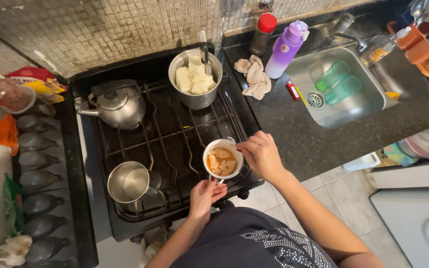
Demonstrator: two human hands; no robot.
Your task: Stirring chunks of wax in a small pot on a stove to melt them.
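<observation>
A white cup (223, 159) of brownish liquid with pale chunks sits over the front right of the black gas stove (172, 139). My left hand (203, 196) grips the cup's handle from below. My right hand (261, 155) pinches the cup's right rim. At the back of the stove a steel pot (195, 79) holds white blocks and a utensil.
A steel kettle (117, 105) stands at the stove's back left, an empty steel mug (131, 183) at the front left. Right of the stove: a cloth (254, 77), two bottles, a sink (346, 92) with two green glasses. An egg tray (38, 188) lies left.
</observation>
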